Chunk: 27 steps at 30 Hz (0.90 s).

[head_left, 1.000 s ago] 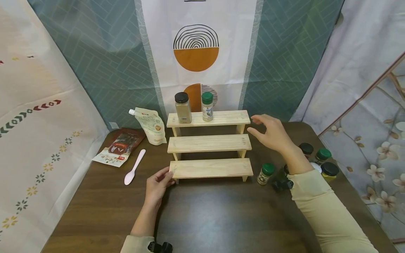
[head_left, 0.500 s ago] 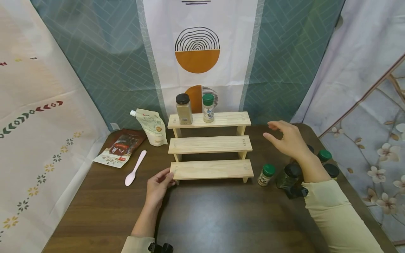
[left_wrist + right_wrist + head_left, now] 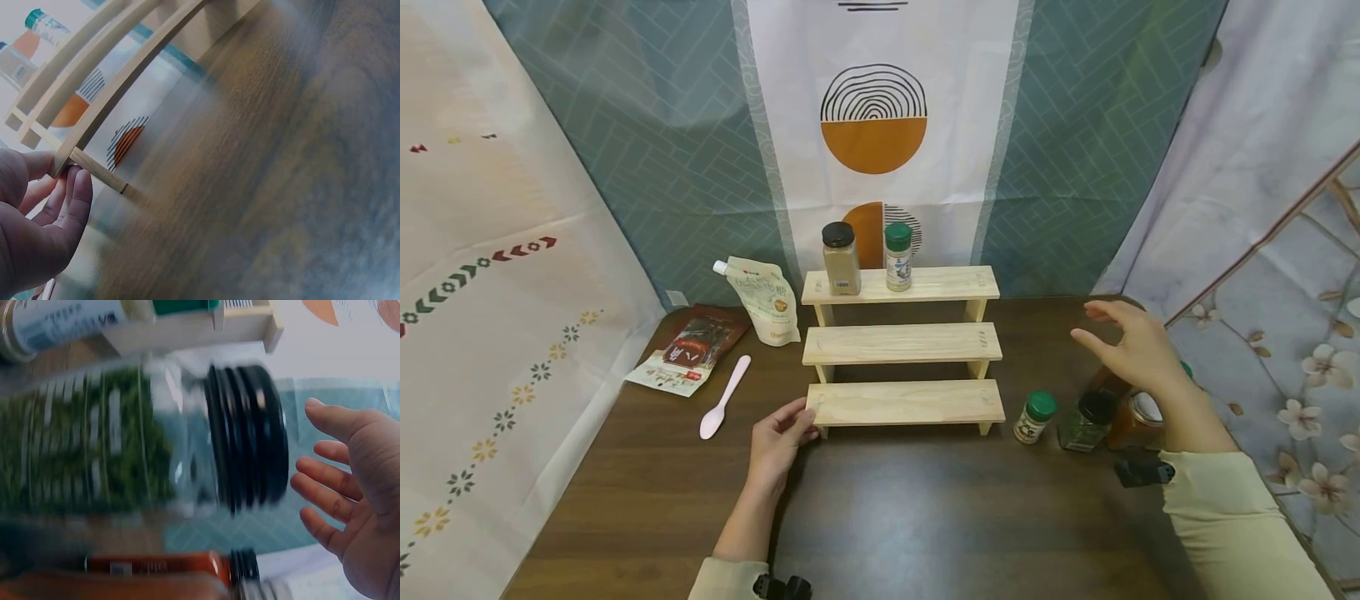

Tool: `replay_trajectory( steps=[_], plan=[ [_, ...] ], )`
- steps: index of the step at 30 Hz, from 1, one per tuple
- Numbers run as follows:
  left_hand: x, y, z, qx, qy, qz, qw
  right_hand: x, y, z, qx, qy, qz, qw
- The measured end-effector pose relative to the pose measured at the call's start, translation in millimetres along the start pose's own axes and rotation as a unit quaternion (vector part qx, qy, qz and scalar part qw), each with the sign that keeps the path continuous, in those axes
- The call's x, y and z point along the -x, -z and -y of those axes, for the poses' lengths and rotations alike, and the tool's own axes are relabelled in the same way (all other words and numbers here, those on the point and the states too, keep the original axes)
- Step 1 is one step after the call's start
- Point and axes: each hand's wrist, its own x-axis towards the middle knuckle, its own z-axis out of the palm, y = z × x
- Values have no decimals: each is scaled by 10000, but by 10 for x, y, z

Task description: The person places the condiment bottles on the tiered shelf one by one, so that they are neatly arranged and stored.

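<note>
A three-tier wooden shelf rack (image 3: 906,402) stands mid-table. My left hand (image 3: 773,442) grips the left end of its lowest board, thumb on top and fingers beneath in the left wrist view. On the top board stand a black-lidded jar of tan powder (image 3: 842,271) and a green-lidded shaker (image 3: 898,268). My right hand (image 3: 1138,350) is raised over the jars at the right, fingers spread and slightly bent, holding nothing. Nearest it in the right wrist view is a black-lidded jar of green herbs (image 3: 94,444). Another green-lidded shaker (image 3: 1032,425) stands beside that jar.
At the right an orange-brown jar (image 3: 1131,425) stands partly behind the forearm, with other bottles mostly hidden. Left of the rack are a spouted pouch (image 3: 763,300), a dark red packet (image 3: 692,346) and a pale pink spoon (image 3: 725,398). Curtains enclose the table's back and sides.
My right hand has moved right, away from the rack's top board and over the jars, uncovering the herb jar. The left hand keeps its grip on the lowest board.
</note>
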Motion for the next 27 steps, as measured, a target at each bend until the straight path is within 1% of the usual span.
replay_trajectory(
  steps=[6,13,17,21,27],
  plan=[
    [-10,5,28,-15,-138,-17,9999,89,70,-145,36,-162,-93,9998],
    [-19,6,20,-39,17,-24,10000,188,156,-268,203,-397,155,9989],
    [-21,10,17,-57,50,-6,10000,247,173,-370,367,-529,435,9970],
    [-22,13,22,-23,4,6,10000,303,179,-467,510,-635,779,9936],
    [-25,10,16,14,12,21,10000,347,184,-555,774,-796,1344,9847]
  ],
)
